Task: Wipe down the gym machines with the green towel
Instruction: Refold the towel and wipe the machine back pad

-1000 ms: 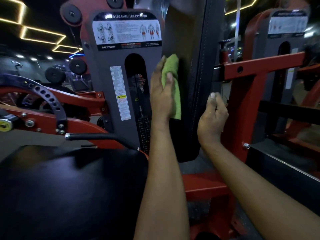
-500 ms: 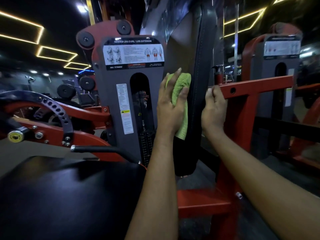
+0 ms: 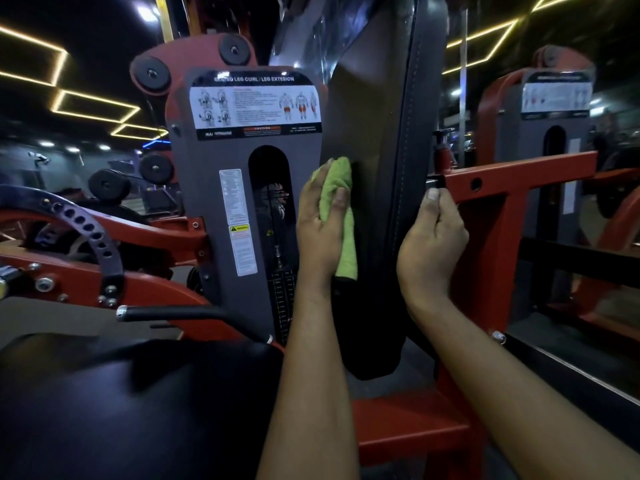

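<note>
A tall black padded backrest (image 3: 377, 188) stands upright in the middle of the view, part of a red and grey leg curl machine. My left hand (image 3: 318, 226) presses a folded green towel (image 3: 341, 213) flat against the backrest's front face, about halfway up. The towel hangs down below my palm. My right hand (image 3: 431, 244) grips the backrest's right edge at the same height, thumb up, fingers wrapped behind the pad where they are hidden.
The grey weight-stack cover (image 3: 242, 188) with its instruction placard stands just left of the backrest. A black seat pad (image 3: 131, 403) fills the lower left, with a black handle (image 3: 180, 313) above it. A red frame bar (image 3: 519, 174) runs right; a second machine (image 3: 557, 140) stands behind.
My left hand has slid the towel down the backrest, after moving it up and right. My right hand has dropped a little along the pad's edge. The view tilted up.
</note>
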The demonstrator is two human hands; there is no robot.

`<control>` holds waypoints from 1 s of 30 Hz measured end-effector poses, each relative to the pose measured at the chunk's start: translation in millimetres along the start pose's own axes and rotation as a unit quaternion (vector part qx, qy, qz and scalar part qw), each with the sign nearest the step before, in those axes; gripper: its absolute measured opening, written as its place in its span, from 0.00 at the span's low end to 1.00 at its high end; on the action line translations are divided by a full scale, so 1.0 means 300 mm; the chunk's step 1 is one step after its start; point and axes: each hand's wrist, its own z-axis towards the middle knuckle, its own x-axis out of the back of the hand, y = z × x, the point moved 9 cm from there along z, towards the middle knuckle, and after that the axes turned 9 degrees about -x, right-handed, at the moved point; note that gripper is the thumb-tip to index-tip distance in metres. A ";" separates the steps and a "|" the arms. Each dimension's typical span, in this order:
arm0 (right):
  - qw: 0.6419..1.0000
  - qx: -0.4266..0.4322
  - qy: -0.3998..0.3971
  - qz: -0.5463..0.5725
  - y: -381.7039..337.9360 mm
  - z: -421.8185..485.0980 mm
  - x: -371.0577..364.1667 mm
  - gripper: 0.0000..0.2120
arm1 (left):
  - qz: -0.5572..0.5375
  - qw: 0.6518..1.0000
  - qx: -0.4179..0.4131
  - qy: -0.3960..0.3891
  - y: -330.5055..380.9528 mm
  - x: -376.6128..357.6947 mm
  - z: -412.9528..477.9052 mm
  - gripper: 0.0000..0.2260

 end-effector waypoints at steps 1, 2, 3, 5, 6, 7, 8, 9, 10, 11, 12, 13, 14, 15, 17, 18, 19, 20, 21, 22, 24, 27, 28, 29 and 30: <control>1.000 0.004 0.000 -0.001 0.008 0.004 -0.003 0.19 | 0.012 0.999 0.029 0.007 -0.068 0.010 0.017 0.19; 1.000 0.005 -0.004 0.000 0.012 0.004 -0.006 0.19 | 0.025 0.998 0.055 0.012 -0.131 0.022 0.027 0.19; 1.000 0.009 -0.009 0.004 0.013 0.005 -0.008 0.20 | 0.035 0.996 0.079 0.014 -0.188 0.031 0.033 0.20; 1.000 0.012 -0.019 0.013 0.010 0.006 -0.012 0.20 | 0.047 0.991 0.126 0.016 -0.288 0.052 0.040 0.20; 1.000 0.013 -0.021 0.014 0.009 0.006 -0.011 0.20 | 0.052 0.988 0.146 0.017 -0.321 0.060 0.040 0.20; 1.000 0.013 -0.021 0.011 0.007 0.007 -0.011 0.20 | 0.058 0.986 0.158 0.017 -0.339 0.064 0.036 0.19; 1.000 0.010 -0.021 0.006 0.008 0.006 -0.011 0.20 | 0.062 0.984 0.166 0.017 -0.347 0.069 0.025 0.19; 1.000 0.007 -0.020 0.004 0.007 0.003 -0.011 0.20 | 0.066 0.983 0.171 0.018 -0.347 0.073 0.005 0.19; 1.000 0.003 -0.019 0.006 0.005 0.000 -0.009 0.21 | 0.070 0.981 0.178 0.019 -0.348 0.078 -0.025 0.19; 1.000 0.002 -0.016 0.008 0.003 -0.002 -0.007 0.21 | 0.072 0.980 0.183 0.019 -0.349 0.086 -0.061 0.19; 1.000 0.002 -0.015 0.007 -0.003 -0.006 -0.003 0.21 | 0.075 0.979 0.190 0.021 -0.355 0.099 -0.106 0.19; 1.000 0.001 -0.015 0.006 -0.008 -0.007 -0.003 0.21 | 0.078 0.977 0.196 0.022 -0.363 0.112 -0.153 0.19; 1.000 -0.002 -0.015 0.006 -0.010 -0.007 -0.003 0.21 | 0.082 0.976 0.202 0.022 -0.375 0.122 -0.196 0.19; 1.000 -0.007 -0.016 0.005 -0.011 -0.009 -0.001 0.21 | 0.090 0.974 0.209 0.022 -0.380 0.132 -0.238 0.19; 1.000 -0.015 -0.014 -0.004 -0.006 -0.008 -0.001 0.21 | 0.103 0.967 0.230 0.031 -0.389 0.148 -0.304 0.19; 1.000 -0.019 -0.013 -0.010 -0.010 -0.011 0.004 0.21 | 0.103 0.966 0.236 0.035 -0.381 0.156 -0.334 0.19; 1.000 -0.023 -0.011 -0.014 -0.010 -0.012 0.006 0.21 | 0.100 0.965 0.239 0.039 -0.376 0.162 -0.360 0.19; 0.999 -0.028 -0.010 -0.019 -0.008 -0.012 0.007 0.21 | 0.096 0.964 0.245 0.043 -0.376 0.167 -0.389 0.19; 0.999 -0.029 -0.010 -0.023 -0.007 -0.012 0.007 0.21 | 0.095 0.961 0.254 0.046 -0.376 0.172 -0.420 0.18; 0.999 -0.031 -0.011 -0.024 -0.009 -0.013 0.007 0.21 | 0.096 0.958 0.265 0.053 -0.376 0.178 -0.451 0.18; 0.999 -0.035 -0.014 -0.023 -0.006 -0.012 0.003 0.20 | 0.101 0.954 0.273 0.072 -0.353 0.182 -0.495 0.17; 0.999 -0.038 -0.014 -0.017 -0.012 -0.010 0.008 0.20 | 0.114 0.964 0.223 0.092 -0.233 0.167 -0.490 0.16; 0.999 -0.037 -0.016 -0.015 -0.016 -0.012 0.010 0.21 | 0.108 0.971 0.195 0.090 -0.181 0.159 -0.474 0.16; 0.999 -0.039 -0.020 -0.012 -0.016 -0.013 0.011 0.21 | 0.097 0.977 0.170 0.086 -0.132 0.150 -0.455 0.16; 0.999 -0.042 -0.022 -0.008 -0.016 -0.013 0.012 0.21 | 0.087 0.982 0.146 0.079 -0.086 0.140 -0.429 0.16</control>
